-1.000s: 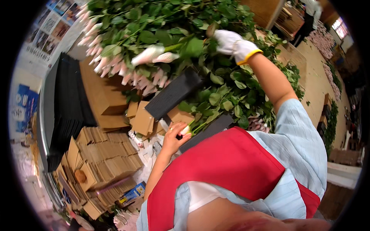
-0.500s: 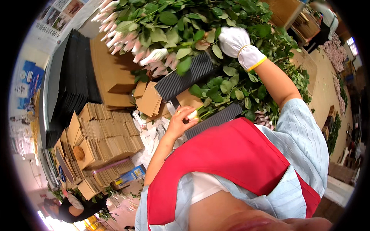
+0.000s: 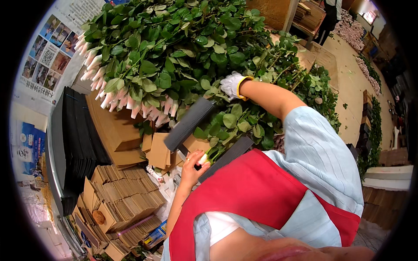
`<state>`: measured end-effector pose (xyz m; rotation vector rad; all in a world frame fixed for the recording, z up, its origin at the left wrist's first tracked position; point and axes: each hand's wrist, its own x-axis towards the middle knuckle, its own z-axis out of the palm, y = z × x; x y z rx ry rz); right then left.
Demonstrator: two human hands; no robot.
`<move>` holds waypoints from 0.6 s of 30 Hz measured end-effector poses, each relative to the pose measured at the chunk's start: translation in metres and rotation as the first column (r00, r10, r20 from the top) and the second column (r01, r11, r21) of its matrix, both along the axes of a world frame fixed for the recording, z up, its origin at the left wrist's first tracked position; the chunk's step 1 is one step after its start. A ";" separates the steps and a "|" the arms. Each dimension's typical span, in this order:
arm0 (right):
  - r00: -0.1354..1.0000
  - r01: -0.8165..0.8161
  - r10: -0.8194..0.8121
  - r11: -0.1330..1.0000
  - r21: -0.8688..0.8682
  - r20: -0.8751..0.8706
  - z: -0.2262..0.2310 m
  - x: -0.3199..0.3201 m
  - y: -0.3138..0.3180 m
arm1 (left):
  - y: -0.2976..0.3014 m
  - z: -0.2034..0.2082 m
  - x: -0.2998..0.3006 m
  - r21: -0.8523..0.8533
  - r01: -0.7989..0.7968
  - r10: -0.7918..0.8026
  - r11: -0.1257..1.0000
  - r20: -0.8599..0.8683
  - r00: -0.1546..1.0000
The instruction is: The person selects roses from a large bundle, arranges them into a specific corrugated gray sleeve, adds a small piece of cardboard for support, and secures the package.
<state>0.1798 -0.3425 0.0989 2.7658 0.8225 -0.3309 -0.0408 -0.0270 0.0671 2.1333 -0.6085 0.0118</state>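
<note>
My left hand (image 3: 190,168), bare with a ring, has its thumb and fingers closed around a white flower bud (image 3: 203,159) at the end of green stems. These stems lie between two dark grey corrugated pieces (image 3: 189,124) (image 3: 228,158). Farther off, my right hand (image 3: 233,86) in a white glove with a yellow cuff rests among the leaves. Its fingers look bent inward; what they hold, if anything, is hidden. Beyond it spreads a big heap of leafy rose stems (image 3: 174,52), their pale pink sleeved heads (image 3: 117,98) pointing left.
Stacked flat brown cardboard pieces (image 3: 126,187) stand at the left, next to tall black sheets (image 3: 78,148). Loose cardboard (image 3: 160,150) lies left of the corrugated pieces. At the far right another person (image 3: 333,15) stands near rows of pink flowers (image 3: 348,28).
The view has shifted, so the bench appears lower. My gloved right hand has moved slightly left over the leaves; a white netted bud no longer stands out before the heap. My left hand keeps its hold.
</note>
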 end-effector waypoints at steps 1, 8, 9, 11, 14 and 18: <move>0.993 0.055 -0.064 0.995 -0.087 -0.101 0.006 0.006 0.006 | 0.000 -0.002 0.002 -0.006 0.006 -0.006 1.000 0.010 1.000; 0.900 0.121 -0.297 0.874 0.471 0.319 0.096 0.003 -0.023 | -0.002 0.003 0.000 -0.057 -0.006 0.004 0.998 -0.039 0.999; 0.824 0.194 -0.416 0.846 0.497 0.385 0.112 0.009 -0.035 | -0.001 -0.002 0.000 -0.058 -0.014 0.012 0.998 -0.041 0.999; 0.648 0.075 -0.519 0.772 0.631 0.558 0.150 0.024 -0.073 | -0.002 0.002 -0.002 -0.043 -0.016 0.014 0.999 -0.049 0.999; 0.332 -0.001 -0.669 0.704 0.710 0.664 0.210 0.025 -0.143 | -0.008 0.003 0.003 -0.040 0.017 -0.018 0.999 -0.038 0.999; 0.150 -0.289 -0.534 0.781 0.553 0.832 0.248 0.034 -0.200 | -0.005 0.002 0.000 -0.048 -0.013 0.011 0.999 -0.049 0.999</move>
